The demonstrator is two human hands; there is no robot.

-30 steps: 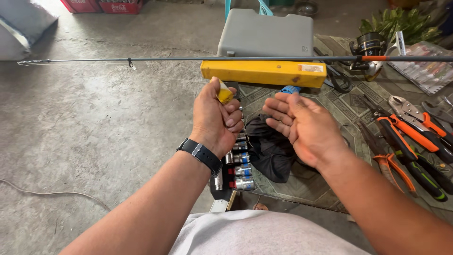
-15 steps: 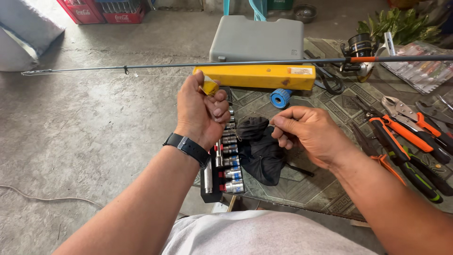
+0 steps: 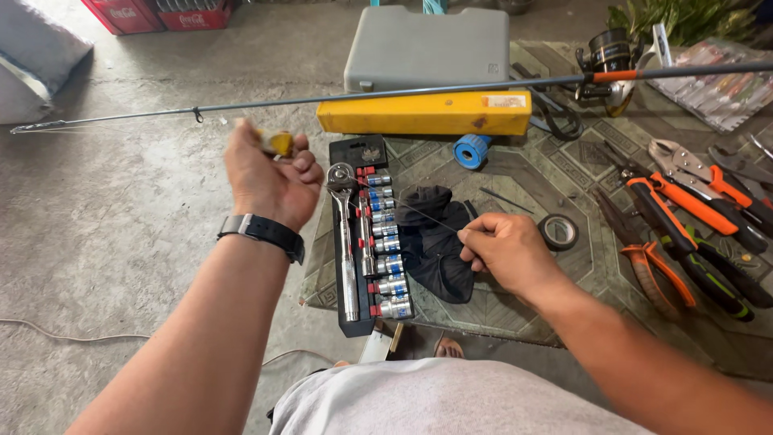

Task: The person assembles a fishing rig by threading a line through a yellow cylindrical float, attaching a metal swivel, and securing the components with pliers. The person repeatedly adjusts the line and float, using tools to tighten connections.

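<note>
Head view. Left hand (image 3: 270, 181) clenched on a small yellow spool (image 3: 280, 142), raised below the rod (image 3: 322, 101). Right hand (image 3: 503, 254) pinches a thin line (image 3: 407, 209) over the black cloth (image 3: 435, 242). Since the earlier frame the hands have drawn apart, uncovering the socket set (image 3: 366, 234).
</note>
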